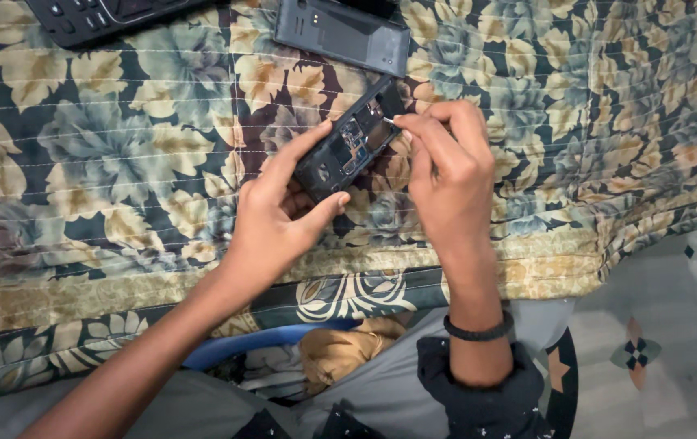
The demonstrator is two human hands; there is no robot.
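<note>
My left hand (279, 213) grips a small black phone body (350, 140) with its back off, thumb along the lower edge and fingers under it. Circuit parts show inside the open shell. My right hand (446, 167) pinches a tiny pale part (387, 120) at the phone's upper right edge, fingertips touching the shell. A dark bead bracelet (478, 330) sits on my right wrist. Both hands hover just above a floral quilt (104, 162).
A dark grey phone back cover (342, 34) lies on the quilt above the hands. Another black keypad phone (96, 16) lies at the top left edge. A blue curved object (251, 341) and tan cloth (340, 349) sit below the quilt. Patterned floor (665, 325) at right.
</note>
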